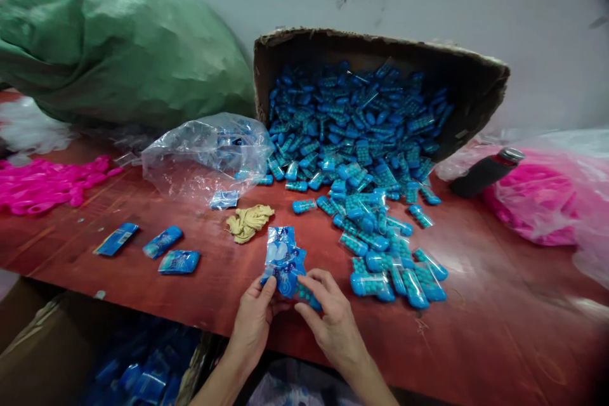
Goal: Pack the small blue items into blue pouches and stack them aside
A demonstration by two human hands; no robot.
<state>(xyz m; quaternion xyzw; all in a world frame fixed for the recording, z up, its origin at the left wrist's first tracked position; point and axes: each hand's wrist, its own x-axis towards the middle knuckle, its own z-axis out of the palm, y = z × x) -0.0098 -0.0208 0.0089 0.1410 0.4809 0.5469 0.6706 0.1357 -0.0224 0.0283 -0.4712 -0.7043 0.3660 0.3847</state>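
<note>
My left hand [257,309] pinches a few blue printed wrappers [285,263] over the table's front edge, its thumb pressed on their lower end. The wrappers overlap and fan out away from me. Between the thumb and fingers of my right hand [330,307] lies a small clear-and-blue pack of round beads [308,296], touching the wrappers' lower right side. Part of the pack is hidden by the fingers. To the right is a loose pile of similar bead packs [373,284]. Left of my hands lie 3 blue wrapped packs, one of them this pack [179,262].
A tipped cardboard box [261,79] spills bead packs onto the red table [495,323]. Around it are a clear plastic bag [190,152], a yellow cloth [250,223], a dark bottle [485,172], pink pieces [52,183] and a green sack [128,57]. Below, a carton [52,342] holds blue packs.
</note>
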